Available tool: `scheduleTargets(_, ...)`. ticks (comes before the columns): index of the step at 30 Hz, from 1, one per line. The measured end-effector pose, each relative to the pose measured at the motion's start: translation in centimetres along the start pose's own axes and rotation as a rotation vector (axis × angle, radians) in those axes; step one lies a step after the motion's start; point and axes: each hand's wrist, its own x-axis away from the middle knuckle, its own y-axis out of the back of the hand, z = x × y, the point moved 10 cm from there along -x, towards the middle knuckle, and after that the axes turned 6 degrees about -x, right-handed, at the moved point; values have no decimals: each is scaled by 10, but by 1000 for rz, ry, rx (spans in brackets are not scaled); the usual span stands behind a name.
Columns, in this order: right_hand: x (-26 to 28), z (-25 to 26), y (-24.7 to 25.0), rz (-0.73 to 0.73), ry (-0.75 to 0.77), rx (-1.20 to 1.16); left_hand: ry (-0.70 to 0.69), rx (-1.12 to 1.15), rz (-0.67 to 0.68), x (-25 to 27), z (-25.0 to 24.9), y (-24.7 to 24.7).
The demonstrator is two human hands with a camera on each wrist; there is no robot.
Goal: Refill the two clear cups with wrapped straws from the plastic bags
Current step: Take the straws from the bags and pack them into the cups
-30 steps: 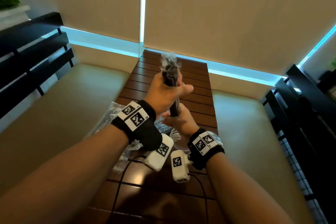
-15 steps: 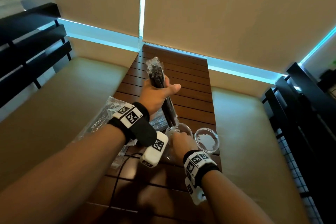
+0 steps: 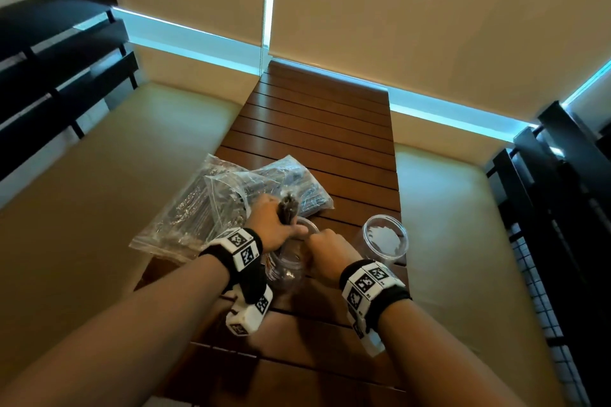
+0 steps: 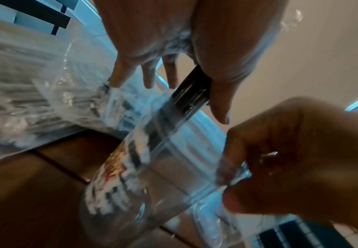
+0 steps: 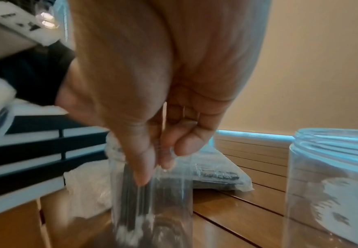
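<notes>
Currently, working from your left: the plastic bags lie on the slatted table just beside the near cup. Your left hand grasps a bundle of straws whose lower ends are already inside that cup; feed them straight down before loosening. Your right hand pinches the cup's rim; hold it firm so the cup cannot tip. The second cup stands apart on the right, apparently unfilled.
</notes>
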Motion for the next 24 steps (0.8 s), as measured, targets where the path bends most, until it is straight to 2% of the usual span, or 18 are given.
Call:
scheduleTargets(2, 2, -3, 3, -30, 1, -142, 14, -131, 10, -1, 22, -12)
scheduleTargets(3, 4, -6, 13, -123, -3, -262, 3, -165, 7, -3, 30, -16)
scheduleTargets(5, 14, -10, 43, -417, 19, -530, -43, -169, -1, -13, 47, -28)
scheduleTargets(6, 17, -5, 55, -525, 68, -607, -63, -171, -14, -18, 52, -31)
scheduleTargets(7, 16, 4, 62, -570, 127, -628, -70, -182, -22, -21, 55, -34)
scheduleTargets(10, 2, 33, 55, -555, 246, -503, -101, -237, -30, -21, 46, -30)
scheduleTargets(14, -11, 35, 36, -581, 255, -416, -110, -190, 17, -18, 50, -28)
scheduleTargets(17, -12, 30, 37, -607, 261, -408, -148, 46, 53, -4, 42, -10)
scheduleTargets(19, -12, 24, 39, -624, 242, -443, -99, 304, -48, -1, 45, 22)
scheduleTargets(20, -11, 23, 40, -634, 237, -465, -56, 358, -126, -3, 50, 40)
scheduleTargets(22, -7, 25, 41, -630, 239, -507, 35, 215, -273, -13, 64, 73)
scheduleTargets(24, -6, 26, 40, -603, 209, -554, 117, -70, -261, -26, 75, 88)
